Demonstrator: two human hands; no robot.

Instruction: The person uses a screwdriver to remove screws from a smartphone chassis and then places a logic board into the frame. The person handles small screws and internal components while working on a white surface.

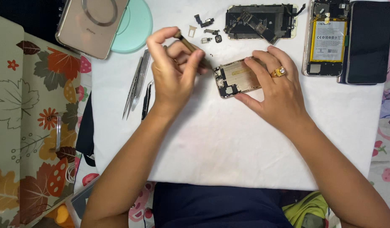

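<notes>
white cloth [228, 139] covers the work surface, with a leaf-patterned covering [30, 105] along its left edge. largest of the loose items, a second opened phone with a yellow-labelled battery [327, 40] lies at the far right beside a black screen panel [369, 40]; a phone in a clear case [91, 25] rests on a mint disc [138, 27] at far left. a stripped black phone frame [260, 21] lies at the top centre. the gold phone chassis [237, 78] sits near the middle of the cloth, its long axis running left to right with a slight upward tilt to the right, open side up. the right hand [277, 90] lies over its right half, fingers spread and pressing on it, a gold ring [278, 72] on one finger. the left hand [174, 71] is closed in a pinch around a brass-coloured screwdriver [190, 46], which slants down and right to the chassis's left end. tweezers [138, 82] lie just left of that hand. small removed parts [207, 31] are scattered beyond the screwdriver.
</notes>
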